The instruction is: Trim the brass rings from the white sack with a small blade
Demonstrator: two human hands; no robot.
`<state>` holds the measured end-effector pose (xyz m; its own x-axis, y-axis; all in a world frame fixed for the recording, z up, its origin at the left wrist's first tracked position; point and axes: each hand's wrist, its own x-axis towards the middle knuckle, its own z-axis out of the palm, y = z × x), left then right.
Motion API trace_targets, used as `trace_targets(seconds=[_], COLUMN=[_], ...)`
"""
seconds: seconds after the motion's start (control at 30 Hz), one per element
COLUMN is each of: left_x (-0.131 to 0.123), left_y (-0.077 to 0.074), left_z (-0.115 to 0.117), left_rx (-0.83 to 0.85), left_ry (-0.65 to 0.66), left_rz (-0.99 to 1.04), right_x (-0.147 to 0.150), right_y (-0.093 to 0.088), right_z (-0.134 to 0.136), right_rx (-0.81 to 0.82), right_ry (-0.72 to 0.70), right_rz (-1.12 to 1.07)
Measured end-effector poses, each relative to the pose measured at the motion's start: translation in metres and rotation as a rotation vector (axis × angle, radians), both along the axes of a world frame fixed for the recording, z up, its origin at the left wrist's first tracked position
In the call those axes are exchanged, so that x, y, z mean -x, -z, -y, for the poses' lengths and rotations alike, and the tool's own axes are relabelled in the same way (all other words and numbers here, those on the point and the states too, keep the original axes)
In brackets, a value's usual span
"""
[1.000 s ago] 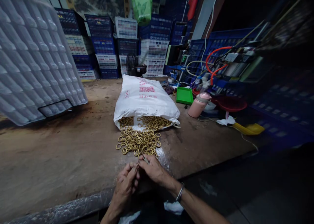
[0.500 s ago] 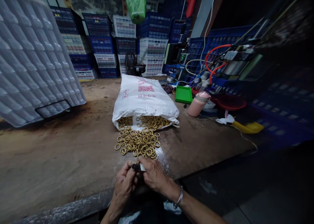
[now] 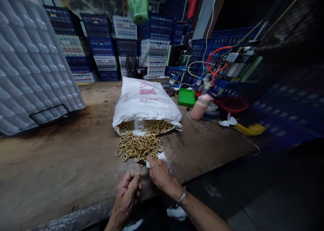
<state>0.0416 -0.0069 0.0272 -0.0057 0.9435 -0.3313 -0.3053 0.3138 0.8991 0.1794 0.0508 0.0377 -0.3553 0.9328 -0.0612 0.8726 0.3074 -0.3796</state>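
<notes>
My left hand [image 3: 128,187] is closed, with a gold-coloured ring [image 3: 140,170] pinched edge-on between thumb and fingers. My right hand [image 3: 160,173] grips a small knife-like tool [image 3: 148,164] with a white handle and a dark, narrow end pointing left; its exact kind is hard to make out. The dark end lies over the near edge of a pile of gold-coloured metal rings [image 3: 139,146]. These rings spill from the open mouth of a white woven sack [image 3: 149,108] with red print, lying on its side. More rings show inside the sack.
The brown worktable [image 3: 63,163] has a plastic-wrapped front edge. Translucent moulded trays [image 3: 37,65] stand at left. To the right are a pink bottle [image 3: 201,107], a green tray [image 3: 186,97], a red dish [image 3: 233,104] and a yellow scoop [image 3: 250,129]. Stacked crates [image 3: 101,45] line the back.
My hands have come apart: the right has moved forward with the tool to the pile's edge, while the left stays low. The ring in my left hand is now visible. The view has shifted slightly.
</notes>
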Motion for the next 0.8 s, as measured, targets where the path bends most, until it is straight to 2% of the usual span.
trace_targets(seconds=[0.1, 0.2, 0.37, 0.53, 0.8], left_x=[-0.005, -0.007, -0.004, 0.0, 0.003], left_y=[-0.011, -0.017, -0.009, -0.005, -0.009], left_z=[0.005, 0.004, -0.002, -0.004, 0.0], left_rx=[0.025, 0.118, 0.108, 0.172, 0.213], left_ry=[0.028, 0.035, 0.049, -0.017, -0.044], left_rz=[0.125, 0.232, 0.266, 0.361, 0.448], right_x=[-0.019, -0.038, -0.047, -0.04, -0.042], right_y=[0.007, 0.013, 0.022, 0.026, 0.024], right_z=[-0.021, -0.046, -0.085, -0.105, -0.101], right_rx=[-0.06, -0.13, -0.102, -0.081, -0.084], right_ry=[0.162, 0.293, 0.429, 0.447, 0.438], right_rz=[0.022, -0.002, 0.005, 0.033, 0.004])
